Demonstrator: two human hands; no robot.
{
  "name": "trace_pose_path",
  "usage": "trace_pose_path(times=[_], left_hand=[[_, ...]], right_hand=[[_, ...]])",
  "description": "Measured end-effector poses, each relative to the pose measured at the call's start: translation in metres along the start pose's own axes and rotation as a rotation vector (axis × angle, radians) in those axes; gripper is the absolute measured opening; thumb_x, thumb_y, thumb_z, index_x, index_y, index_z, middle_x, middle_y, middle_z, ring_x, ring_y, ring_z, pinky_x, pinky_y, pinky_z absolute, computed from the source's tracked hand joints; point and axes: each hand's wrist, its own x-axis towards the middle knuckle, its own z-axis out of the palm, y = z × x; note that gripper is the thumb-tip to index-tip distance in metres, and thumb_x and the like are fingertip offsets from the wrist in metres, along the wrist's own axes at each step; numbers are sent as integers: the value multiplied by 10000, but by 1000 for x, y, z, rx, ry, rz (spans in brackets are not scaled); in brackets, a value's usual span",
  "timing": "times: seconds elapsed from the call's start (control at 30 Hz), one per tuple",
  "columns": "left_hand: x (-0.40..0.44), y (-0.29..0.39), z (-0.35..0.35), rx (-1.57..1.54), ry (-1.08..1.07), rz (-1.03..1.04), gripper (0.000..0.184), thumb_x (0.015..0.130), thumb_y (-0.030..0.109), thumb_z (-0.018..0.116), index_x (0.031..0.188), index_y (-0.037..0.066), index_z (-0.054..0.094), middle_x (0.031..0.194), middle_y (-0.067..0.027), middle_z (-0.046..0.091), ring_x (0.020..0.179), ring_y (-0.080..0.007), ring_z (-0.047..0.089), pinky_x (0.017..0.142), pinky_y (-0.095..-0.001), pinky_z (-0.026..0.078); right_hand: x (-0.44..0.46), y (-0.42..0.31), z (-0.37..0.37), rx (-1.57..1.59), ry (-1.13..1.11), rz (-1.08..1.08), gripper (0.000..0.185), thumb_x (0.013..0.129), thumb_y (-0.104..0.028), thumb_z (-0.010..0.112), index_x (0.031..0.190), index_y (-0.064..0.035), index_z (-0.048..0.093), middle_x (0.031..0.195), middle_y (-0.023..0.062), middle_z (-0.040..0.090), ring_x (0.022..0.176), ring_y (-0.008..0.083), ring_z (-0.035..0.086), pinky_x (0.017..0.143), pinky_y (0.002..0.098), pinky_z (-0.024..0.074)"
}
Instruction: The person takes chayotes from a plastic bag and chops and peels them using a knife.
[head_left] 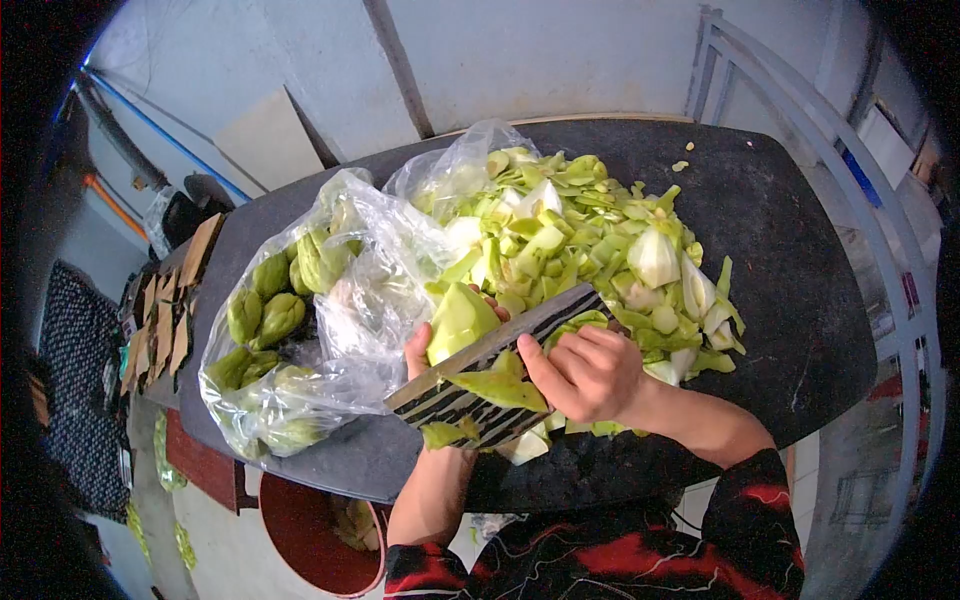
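Observation:
In my left hand [417, 352] is a pale green, partly peeled chayote [461, 322], its thumb against the near side and fingertips showing behind. My right hand [592, 375] grips a wide-bladed cleaver [497, 362], index finger extended along the blade; its handle is hidden by the hand. The blade lies slanted against the chayote's lower side, and strips of green peel [497, 388] cling to its face. Just beyond both hands spreads a big heap of peelings and cut pieces [560, 240]. Several whole chayotes [275, 300] sit in a clear plastic bag [375, 290] to the left.
A dark oval table [790, 260] carries everything. Below its near edge stands a red bucket [300, 545] with scraps inside. Grey metal railing [880, 190] curves along the right side. A pale wall [560, 60] rises behind, and cardboard pieces [165, 315] are stacked at far left.

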Motion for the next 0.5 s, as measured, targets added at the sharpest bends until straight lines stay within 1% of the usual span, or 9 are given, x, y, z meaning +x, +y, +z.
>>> trace_pose_path(times=[0.07, 0.13, 0.17, 0.3, 0.33, 0.37, 0.4, 0.47, 0.5], left_hand=[[0, 1, 1, 1, -28, -4, 736, 890, 524, 502, 1381, -22, 450, 1239, -198, 581, 1159, -296, 566, 1028, -414, 453], [-3, 1, 5, 199, 203, 100, 734, 871, 508, 510, 1379, -20, 466, 1248, -182, 592, 1164, -294, 569, 1038, -420, 444], [-1, 2, 5, 146, 191, 124, 739, 852, 496, 521, 1377, -22, 478, 1257, -168, 600, 1168, -289, 571, 1045, -426, 437], [-4, 6, 16, 185, 151, 127, 803, 823, 516, 556, 1401, -30, 450, 1246, -174, 607, 1146, -294, 588, 1031, -426, 453], [-5, 5, 15, 161, 104, 112, 789, 796, 480, 576, 1399, -11, 451, 1226, -181, 607, 1122, -304, 596, 1009, -432, 465], [-6, 5, 14, 141, 57, 99, 779, 769, 444, 596, 1397, 7, 451, 1207, -189, 606, 1097, -313, 604, 987, -439, 477], [-6, 8, 11, 143, 60, 100, 779, 769, 444, 596, 1397, 7, 451, 1207, -189, 606, 1097, -313, 604, 987, -439, 477], [-2, 13, 2, 155, 14, 29, 814, 747, 404, 639, 1418, 3, 412, 1202, -200, 604, 1034, -333, 632, 924, -432, 524], [-3, 11, 6, 96, 5, 15, 819, 738, 372, 664, 1420, 1, 403, 1209, -209, 601, 1010, -347, 642, 895, -423, 541]], right_hand=[[-1, 2, 0, 5, -34, -4, 405, 714, -24, 647, 1098, 105, 648, 575, 42, 537, 490, 165, 534, 432, 299, 423], [-10, 11, 11, 55, -61, 164, 426, 673, -49, 678, 1072, 97, 653, 595, 62, 576, 508, 190, 579, 442, 321, 453], [-17, 20, 20, 59, -62, 213, 451, 655, -74, 715, 1068, 94, 647, 587, 72, 582, 503, 218, 607, 453, 342, 483], [-16, 27, 10, 127, -48, 223, 436, 666, -107, 756, 1035, 103, 654, 569, 79, 570, 490, 226, 612, 473, 353, 506], [-12, 23, 4, 130, -53, 226, 436, 666, -107, 756, 1035, 103, 654, 569, 79, 570, 490, 226, 612, 473, 353, 506], [-8, 18, 0, 144, -62, 214, 446, 637, -97, 745, 1025, 105, 656, 576, 79, 571, 504, 223, 613, 481, 353, 505], [-5, 14, -4, 157, -67, 200, 458, 609, -88, 734, 1016, 108, 659, 583, 79, 571, 518, 219, 614, 489, 353, 505], [0, 9, -11, 164, -76, 162, 432, 628, -81, 718, 1010, 113, 658, 581, 70, 564, 500, 208, 590, 475, 339, 487], [1, 8, -12, 154, -66, 127, 401, 666, -90, 718, 1008, 112, 659, 574, 63, 556, 487, 202, 575, 464, 330, 477]])
